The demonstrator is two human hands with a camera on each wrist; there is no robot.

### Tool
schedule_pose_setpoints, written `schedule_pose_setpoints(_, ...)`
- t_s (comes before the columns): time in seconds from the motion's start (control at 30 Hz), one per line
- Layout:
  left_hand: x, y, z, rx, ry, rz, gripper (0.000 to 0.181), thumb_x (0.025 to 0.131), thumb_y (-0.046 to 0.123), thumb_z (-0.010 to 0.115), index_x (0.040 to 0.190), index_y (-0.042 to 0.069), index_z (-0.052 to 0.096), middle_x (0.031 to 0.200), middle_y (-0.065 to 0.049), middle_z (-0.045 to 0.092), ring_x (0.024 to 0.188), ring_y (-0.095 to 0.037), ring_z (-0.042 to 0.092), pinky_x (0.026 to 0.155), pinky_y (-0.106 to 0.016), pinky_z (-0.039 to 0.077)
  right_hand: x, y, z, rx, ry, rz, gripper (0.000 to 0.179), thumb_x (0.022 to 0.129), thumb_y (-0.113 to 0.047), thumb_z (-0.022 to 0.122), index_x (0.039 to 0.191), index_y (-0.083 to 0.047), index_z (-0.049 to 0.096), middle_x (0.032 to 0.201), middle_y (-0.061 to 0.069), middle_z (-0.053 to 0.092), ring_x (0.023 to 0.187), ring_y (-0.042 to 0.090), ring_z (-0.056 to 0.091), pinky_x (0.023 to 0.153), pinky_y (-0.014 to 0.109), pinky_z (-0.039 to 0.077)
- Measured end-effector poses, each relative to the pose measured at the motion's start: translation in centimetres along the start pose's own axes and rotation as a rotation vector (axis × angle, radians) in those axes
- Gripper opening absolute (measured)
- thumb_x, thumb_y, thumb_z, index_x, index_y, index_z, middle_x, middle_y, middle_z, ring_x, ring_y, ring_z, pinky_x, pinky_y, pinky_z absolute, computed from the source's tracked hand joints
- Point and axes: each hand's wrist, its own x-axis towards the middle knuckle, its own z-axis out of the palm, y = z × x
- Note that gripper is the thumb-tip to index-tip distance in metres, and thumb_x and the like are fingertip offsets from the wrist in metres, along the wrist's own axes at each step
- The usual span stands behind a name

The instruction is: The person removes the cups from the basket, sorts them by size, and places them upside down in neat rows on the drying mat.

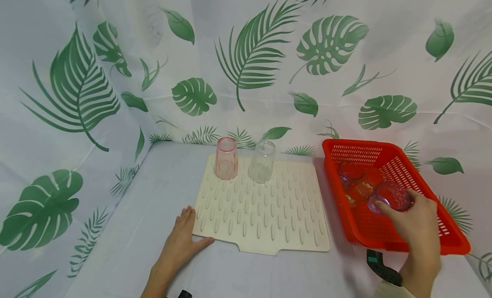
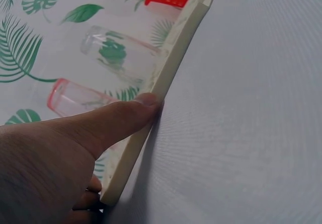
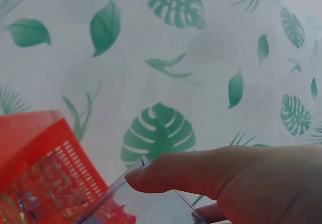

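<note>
My right hand (image 1: 417,221) pinches a clear, purple-tinted drinking glass (image 1: 388,194) between thumb and fingers, over the red basket (image 1: 338,200). Up close in the right wrist view, the thumb lies against the rim of that glass (image 3: 156,206). My left hand (image 1: 180,242) rests at the near left corner of a cream draining tray (image 1: 265,223), its fingers along the left edge and its thumb on the front edge. Toward the back of the tray, a pink-tinted glass (image 1: 226,159) and a clear glass (image 1: 263,162) stand side by side.
Inside the basket, behind the held glass, lie more glasses (image 1: 361,188), some with a purple or amber tint. The basket stands right of the tray on the white-covered table (image 1: 127,242). A leaf-patterned curtain (image 1: 269,89) closes off the back and left.
</note>
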Motion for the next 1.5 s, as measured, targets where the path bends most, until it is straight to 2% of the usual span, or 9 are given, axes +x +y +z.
schedule_pose_setpoints(0.2,0.0,0.2,-0.4,0.009,0.005,-0.005,0.107,0.073,0.061,0.069,0.148,0.001,0.023,0.157,-0.016,0.018,0.146,-0.035,0.013,0.116,-0.054,0.021,-0.8,-1.0,-0.1,0.029,0.062,-0.080,0.102,0.074,-0.041,0.076,0.149,-0.003,0.019,0.145,0.032,0.030,0.121,0.050,0.037,0.081,0.067,0.045)
schedule_pose_setpoints(0.43,0.4,1.1,-1.2,0.000,0.029,0.048,0.104,0.074,0.060,0.068,0.148,0.002,0.023,0.157,-0.015,0.020,0.146,-0.031,0.017,0.116,-0.051,0.025,-1.9,-2.3,-0.2,0.044,0.074,-0.109,0.106,0.073,-0.042,0.077,0.151,-0.007,0.014,0.150,0.027,0.022,0.126,0.049,0.031,0.078,0.068,0.045)
schedule_pose_setpoints(0.57,0.6,2.0,-1.7,0.004,0.037,0.076,0.107,0.073,0.063,0.067,0.148,0.002,0.022,0.156,-0.014,0.021,0.145,-0.030,0.019,0.115,-0.049,0.027,-2.6,-3.2,0.0,0.045,0.080,-0.172,0.105,0.073,-0.041,0.077,0.151,-0.009,0.016,0.148,0.026,0.026,0.123,0.048,0.035,0.078,0.067,0.046)
schedule_pose_setpoints(0.73,0.8,3.3,-2.5,-0.011,0.050,0.137,0.105,0.074,0.066,0.064,0.149,0.006,0.023,0.156,-0.010,0.024,0.145,-0.025,0.023,0.114,-0.046,0.030,-3.6,-4.3,0.4,0.071,0.081,-0.238,0.102,0.073,-0.039,0.078,0.151,-0.013,0.018,0.146,0.024,0.035,0.119,0.047,0.041,0.079,0.067,0.045)
schedule_pose_setpoints(0.97,0.8,5.7,-3.8,-0.040,0.068,0.217,0.100,0.074,0.069,0.061,0.149,0.013,0.027,0.155,-0.001,0.029,0.143,-0.018,0.027,0.113,-0.043,0.034,-4.7,-5.4,0.9,0.075,0.084,-0.343,0.099,0.073,-0.033,0.079,0.150,-0.012,0.020,0.141,0.025,0.039,0.118,0.045,0.042,0.082,0.064,0.045)
schedule_pose_setpoints(1.2,0.6,8.1,-4.7,-0.120,0.039,0.256,0.096,0.074,0.067,0.063,0.149,0.022,0.024,0.155,0.006,0.027,0.143,-0.014,0.027,0.113,-0.043,0.033,-5.6,-6.9,1.6,0.073,0.057,-0.473,0.096,0.073,-0.030,0.080,0.147,-0.005,0.024,0.135,0.026,0.041,0.116,0.044,0.043,0.083,0.063,0.046)
schedule_pose_setpoints(1.27,0.6,8.7,-4.8,-0.140,0.031,0.272,0.095,0.074,0.068,0.062,0.149,0.026,0.022,0.155,0.008,0.027,0.143,-0.012,0.027,0.114,-0.042,0.033,-5.9,-7.4,1.9,0.069,0.051,-0.510,0.093,0.073,-0.028,0.081,0.146,-0.004,0.027,0.132,0.025,0.043,0.114,0.042,0.044,0.082,0.061,0.047)
schedule_pose_setpoints(1.3,0.7,9.0,-4.9,-0.149,0.024,0.276,0.095,0.074,0.068,0.062,0.149,0.028,0.021,0.155,0.010,0.026,0.143,-0.011,0.026,0.114,-0.042,0.033,-6.0,-7.6,2.1,0.065,0.050,-0.528,0.093,0.072,-0.027,0.081,0.145,-0.004,0.029,0.131,0.024,0.044,0.113,0.041,0.045,0.081,0.054,0.052)
schedule_pose_setpoints(1.5,0.7,10.7,-5.2,-0.165,-0.008,0.302,0.094,0.073,0.070,0.061,0.149,0.034,0.018,0.154,0.015,0.023,0.142,-0.006,0.025,0.114,-0.040,0.033,-6.6,-8.6,3.1,0.081,0.009,-0.596,0.091,0.071,-0.024,0.082,0.144,-0.007,0.031,0.129,0.021,0.048,0.112,0.038,0.049,0.078,0.050,0.056)
